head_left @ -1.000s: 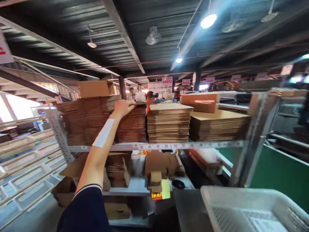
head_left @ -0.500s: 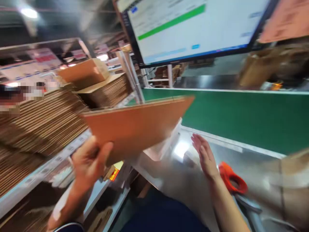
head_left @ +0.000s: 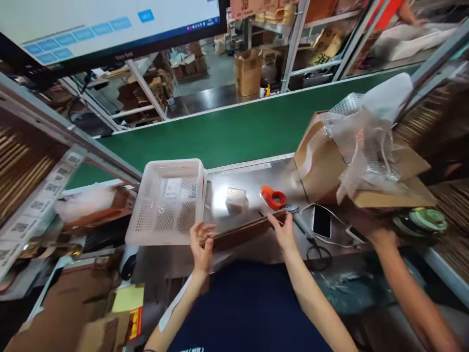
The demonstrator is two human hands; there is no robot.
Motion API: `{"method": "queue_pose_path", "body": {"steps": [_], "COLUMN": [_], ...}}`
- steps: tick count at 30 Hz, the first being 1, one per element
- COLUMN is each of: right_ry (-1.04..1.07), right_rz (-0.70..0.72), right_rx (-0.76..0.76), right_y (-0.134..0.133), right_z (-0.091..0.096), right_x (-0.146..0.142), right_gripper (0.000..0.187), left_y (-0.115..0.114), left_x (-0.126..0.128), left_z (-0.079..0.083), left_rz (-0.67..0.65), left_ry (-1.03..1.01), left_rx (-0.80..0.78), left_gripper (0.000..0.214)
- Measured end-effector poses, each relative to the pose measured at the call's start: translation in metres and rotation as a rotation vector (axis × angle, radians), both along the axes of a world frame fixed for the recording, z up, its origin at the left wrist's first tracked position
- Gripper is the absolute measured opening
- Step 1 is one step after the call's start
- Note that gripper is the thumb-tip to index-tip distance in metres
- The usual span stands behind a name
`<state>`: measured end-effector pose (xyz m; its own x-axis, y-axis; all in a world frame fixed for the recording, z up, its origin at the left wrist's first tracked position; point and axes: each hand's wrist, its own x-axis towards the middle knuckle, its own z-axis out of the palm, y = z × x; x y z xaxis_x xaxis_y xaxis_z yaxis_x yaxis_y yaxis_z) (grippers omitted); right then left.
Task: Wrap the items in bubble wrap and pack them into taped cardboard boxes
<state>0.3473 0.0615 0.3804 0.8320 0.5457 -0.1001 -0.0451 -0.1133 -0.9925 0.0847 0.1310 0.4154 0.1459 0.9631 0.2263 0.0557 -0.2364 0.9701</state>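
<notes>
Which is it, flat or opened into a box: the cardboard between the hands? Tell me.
Flat: the cardboard shows as a thin, edge-on strip between left hand and right hand, no walls spread.

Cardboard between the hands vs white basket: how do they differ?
Colour: the cardboard is brown; the basket is white.
Shape: the cardboard looks flat, seen nearly edge-on; the basket is walled, open-topped and perforated.
Pose: the cardboard spans between left hand and right hand; neither holds the basket.
Shared: both are near the left hand.

Character, apparently 润 (head_left: 321,57), on brown package (head_left: 331,41); QR codes (head_left: 19,227) on shelf-edge labels (head_left: 44,195); monitor (head_left: 110,22) brand, screen text illegible.
</notes>
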Motion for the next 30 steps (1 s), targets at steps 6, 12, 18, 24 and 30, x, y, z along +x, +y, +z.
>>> {"method": "queue_pose_path", "body": {"steps": [6, 12, 18, 24, 30], "right_ry": [-0.275, -0.120, -0.141, 0.083, -0.413], "right_rz": [0.295, 0.753, 0.497, 0.487, 0.724], "right_rx": [0.068, 0.009, 0.045, 0.008, -0.221], "right_y": [-0.078, -0.107, -0.058, -0.038, -0.045], "right_z": [0.032, 0.035, -0.019, -0.045, -0.057], "right_x": [-0.010, -0.017, -0.013, 0.013, 0.045], "right_gripper": [0.036, 0.052, 0.108, 0.067, 0.076], "left_y": [0.015, 0.021, 0.033, 0.023, -0.001], "left_x": [0.028, 0.034, 0.015, 0.021, 0.039], "left_z": [-0.053, -0.053, -0.046, -0.071, -0.090], "left_rz": [0.169, -0.058, -0.557, -0.535, -0.357], "left_ry": [0.197, 0.173, -0.033, -0.268, 0.040], "left_rx": [-0.077, -0.229, -0.201, -0.545, -0.424], "left_gripper": [0.057, 0.078, 0.085, 0.087, 0.094]}}
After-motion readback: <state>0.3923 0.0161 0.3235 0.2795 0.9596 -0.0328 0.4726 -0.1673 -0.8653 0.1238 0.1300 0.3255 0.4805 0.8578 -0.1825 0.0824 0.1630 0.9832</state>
